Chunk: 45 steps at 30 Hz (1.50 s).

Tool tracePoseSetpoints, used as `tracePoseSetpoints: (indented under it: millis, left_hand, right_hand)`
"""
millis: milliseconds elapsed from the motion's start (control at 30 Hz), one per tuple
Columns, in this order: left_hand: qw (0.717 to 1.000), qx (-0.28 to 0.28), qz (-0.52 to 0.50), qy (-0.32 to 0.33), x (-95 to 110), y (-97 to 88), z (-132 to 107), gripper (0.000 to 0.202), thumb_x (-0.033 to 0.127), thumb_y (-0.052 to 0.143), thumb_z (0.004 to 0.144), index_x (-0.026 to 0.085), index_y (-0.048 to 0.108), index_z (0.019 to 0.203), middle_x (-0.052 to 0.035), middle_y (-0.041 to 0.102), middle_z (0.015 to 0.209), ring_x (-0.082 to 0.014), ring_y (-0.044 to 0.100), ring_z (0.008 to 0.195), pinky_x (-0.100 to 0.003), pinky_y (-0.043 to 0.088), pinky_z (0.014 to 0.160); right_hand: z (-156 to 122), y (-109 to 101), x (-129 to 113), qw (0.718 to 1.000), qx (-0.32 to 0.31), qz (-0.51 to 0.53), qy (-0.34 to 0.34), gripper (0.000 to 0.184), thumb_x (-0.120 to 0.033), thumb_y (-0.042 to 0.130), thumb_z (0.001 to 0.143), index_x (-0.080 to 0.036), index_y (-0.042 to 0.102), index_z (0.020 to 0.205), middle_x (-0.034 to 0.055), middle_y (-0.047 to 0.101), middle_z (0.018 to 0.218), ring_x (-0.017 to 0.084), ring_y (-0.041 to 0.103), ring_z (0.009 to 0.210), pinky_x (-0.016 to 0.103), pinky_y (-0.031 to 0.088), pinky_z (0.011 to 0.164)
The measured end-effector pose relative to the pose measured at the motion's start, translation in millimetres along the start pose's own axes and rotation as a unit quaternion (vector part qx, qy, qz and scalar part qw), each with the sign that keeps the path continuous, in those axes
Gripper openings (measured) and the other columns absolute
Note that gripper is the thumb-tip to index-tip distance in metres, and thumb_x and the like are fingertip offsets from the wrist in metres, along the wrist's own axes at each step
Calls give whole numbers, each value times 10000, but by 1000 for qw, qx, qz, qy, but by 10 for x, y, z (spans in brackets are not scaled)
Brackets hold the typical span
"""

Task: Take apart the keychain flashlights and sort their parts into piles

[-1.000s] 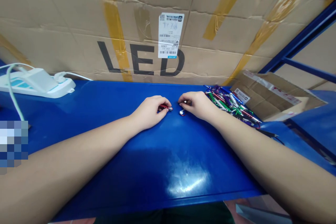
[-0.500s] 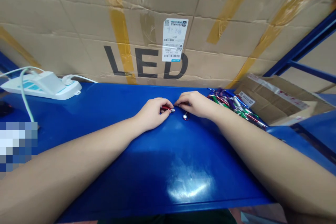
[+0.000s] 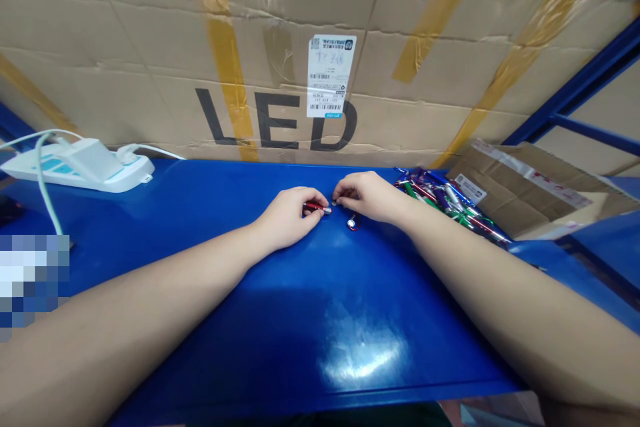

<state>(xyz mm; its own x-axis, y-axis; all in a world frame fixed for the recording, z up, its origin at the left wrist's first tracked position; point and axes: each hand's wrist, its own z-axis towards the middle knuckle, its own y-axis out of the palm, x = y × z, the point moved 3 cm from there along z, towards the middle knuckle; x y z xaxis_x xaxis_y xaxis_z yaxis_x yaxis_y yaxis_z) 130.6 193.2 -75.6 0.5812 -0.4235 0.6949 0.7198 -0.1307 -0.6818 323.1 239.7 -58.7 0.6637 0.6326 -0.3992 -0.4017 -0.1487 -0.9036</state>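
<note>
"So, where's the red metal barrel (image 3: 316, 207)?"

"Just left of the heap of metal pens (image 3: 447, 201), lying level, silver tip pointing right. Left hand (image 3: 284, 217) has its fingers closed round it."

"And the right hand (image 3: 364, 197)?"

"Fingers curled at the tip; gripping? Can't tell."

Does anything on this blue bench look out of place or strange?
Yes: a small silver part with a red loop lies alone on the bench, below the right hand, apart from the heap of coloured tubes, so it looks stray.
</note>
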Motion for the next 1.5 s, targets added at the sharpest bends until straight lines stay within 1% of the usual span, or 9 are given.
tracePoseSetpoints:
  millis: [167,367,467,600,700,833,1067,1367,1500]
  left_hand:
    - [1000,10,2,1,-15,1,2,164,150,647,887,208,762,989,-35,800,1039,-199,751,913,-333,595,855]
    - [999,45,18,-3,-35,-12,-10,112,135,655,859,206,725,910,-30,789,984,-209,738,907,-337,573,828]
    - [998,53,35,-8,-28,-19,-12,68,141,674,837,205,693,846,-27,780,944,-219,725,877,-344,551,798]
    - [997,51,46,-16,-12,-25,-8,66,138,679,823,203,673,816,-23,767,905,-208,702,810,-334,532,763]
    - [997,50,49,-15,-5,-29,-3,67,137,678,819,204,671,820,-19,762,892,-204,695,794,-329,525,754]
    - [997,48,52,-14,-10,-27,-3,71,136,674,816,205,673,827,-17,759,885,-205,692,791,-327,517,741]
    - [998,49,47,-14,-19,-20,-9,79,130,674,819,210,671,819,-19,759,893,-205,687,793,-331,516,740]
    - [998,50,44,-12,-27,-17,-9,78,128,677,817,207,676,818,-22,756,897,-206,686,803,-332,514,746]
    - [998,47,49,-11,-12,-17,-11,86,123,680,810,208,674,812,-18,756,890,-206,686,800,-328,513,734]
  right_hand:
    - [-32,-21,48,999,22,-16,33,179,-60,668,834,-177,767,926,43,773,886,160,697,737,265,515,718]
    - [-76,-71,42,999,16,-44,19,182,-31,653,800,-178,755,833,40,748,865,164,681,737,269,513,720]
    - [-126,-97,29,999,2,-33,13,214,-29,664,783,-171,779,892,59,738,939,174,692,780,277,532,746]
    - [-153,-73,-33,999,3,-34,-24,181,-141,723,849,-175,808,1005,91,695,1047,208,695,901,317,542,843]
    - [-118,-10,-77,998,10,-55,-32,168,-185,727,894,-182,820,1033,89,667,999,220,676,921,337,524,877]
    - [-74,47,-92,996,13,-73,-46,144,-174,718,913,-194,826,1007,77,652,949,212,658,886,326,505,842]
    - [-108,17,-14,994,58,-87,-40,99,-143,696,922,-182,787,932,77,720,963,206,675,862,312,502,814]
    - [-114,32,-12,993,31,-112,-32,163,-139,656,932,-176,807,980,102,763,1021,240,704,933,334,518,873]
    - [-104,24,-24,994,40,-102,-21,128,-124,682,888,-181,793,913,87,760,976,220,690,878,316,505,832]
